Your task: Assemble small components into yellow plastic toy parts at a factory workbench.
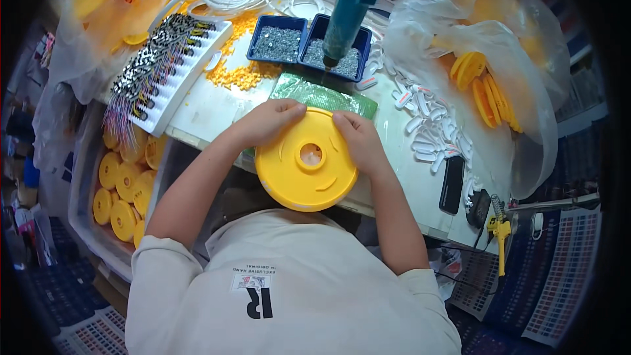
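A round yellow plastic cover (305,184) with a raised ring around its central hole is held between my two hands, tilted above the table's near edge. My left hand (273,120) grips its upper left rim, thumb along the top. On the upper right rim, my right hand (360,141) closes its fingers the same way. Just beyond the cover lies a green pad (322,95) wrapped in clear plastic. A teal power screwdriver (351,13) hangs tip down over that pad, touched by neither hand. The cover's underside is hidden.
Blue trays (252,36) of small metal screws stand behind the pad. Left are loose orange pieces (240,72), a white rack (187,89) of wired parts and a bin (82,187) of yellow housings. White pieces (430,121), a black phone-like slab (451,184) and a plastic bag (539,92) lie right.
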A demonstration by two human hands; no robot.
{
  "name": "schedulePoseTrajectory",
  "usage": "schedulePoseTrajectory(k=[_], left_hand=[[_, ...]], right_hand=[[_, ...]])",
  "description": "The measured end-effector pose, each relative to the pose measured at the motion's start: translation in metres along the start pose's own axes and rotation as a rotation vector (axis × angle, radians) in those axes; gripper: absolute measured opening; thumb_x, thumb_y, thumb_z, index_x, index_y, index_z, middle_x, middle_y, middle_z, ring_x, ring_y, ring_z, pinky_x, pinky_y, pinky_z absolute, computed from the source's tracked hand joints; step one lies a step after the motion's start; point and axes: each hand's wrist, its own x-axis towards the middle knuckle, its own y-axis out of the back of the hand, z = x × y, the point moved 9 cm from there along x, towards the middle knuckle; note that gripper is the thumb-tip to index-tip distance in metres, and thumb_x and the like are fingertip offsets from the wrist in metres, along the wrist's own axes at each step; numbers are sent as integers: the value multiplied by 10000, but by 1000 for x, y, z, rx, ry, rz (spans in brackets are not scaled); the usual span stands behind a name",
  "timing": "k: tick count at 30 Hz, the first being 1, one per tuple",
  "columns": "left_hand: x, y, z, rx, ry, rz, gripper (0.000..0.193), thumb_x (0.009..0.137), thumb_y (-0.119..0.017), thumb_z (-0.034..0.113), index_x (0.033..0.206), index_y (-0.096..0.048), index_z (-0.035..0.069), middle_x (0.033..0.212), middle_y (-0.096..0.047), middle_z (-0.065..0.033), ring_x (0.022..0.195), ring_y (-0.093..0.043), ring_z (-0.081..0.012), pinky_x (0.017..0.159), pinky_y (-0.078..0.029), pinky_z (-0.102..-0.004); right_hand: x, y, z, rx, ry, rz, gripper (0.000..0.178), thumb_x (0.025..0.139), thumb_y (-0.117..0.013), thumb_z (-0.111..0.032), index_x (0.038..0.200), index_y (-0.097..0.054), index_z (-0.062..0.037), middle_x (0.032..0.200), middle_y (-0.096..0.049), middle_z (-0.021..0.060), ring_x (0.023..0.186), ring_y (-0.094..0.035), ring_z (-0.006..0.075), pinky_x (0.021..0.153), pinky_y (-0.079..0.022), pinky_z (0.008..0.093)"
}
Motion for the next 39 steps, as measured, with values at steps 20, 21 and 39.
schedulePoseTrajectory(k=[20, 21, 39], left_hand=[[-25, -14, 6, -172, 178, -27, 510, 1092, -560, 425, 1264, -686, -39, 1119, -764, -103, 901, -750, -152, 822, -606, -307], [-26, -17, 7, -188, 184, -75, 520, 1094, -555, 427, 1285, -674, -41, 1137, -763, -109, 910, -754, -158, 831, -609, -307], [2, 32, 17, -19, -107, -2, 536, 1077, -544, 467, 1225, -703, -23, 1089, -754, -148, 931, -735, -211, 870, -568, -341]], right_hand=[[4, 2, -4, -56, -120, -177, 365, 1024, -648, -276, 1209, -727, 28, 1063, -750, 88, 899, -694, 147, 822, -547, 290], [3, 2, -8, -58, -118, -179, 365, 1024, -648, -276, 1209, -727, 28, 1063, -750, 88, 899, -694, 147, 822, -547, 290], [15, -16, -53, -190, -61, 17, 382, 1061, -606, -261, 1301, -687, 25, 1116, -735, 83, 1002, -682, 134, 896, -532, 272]])
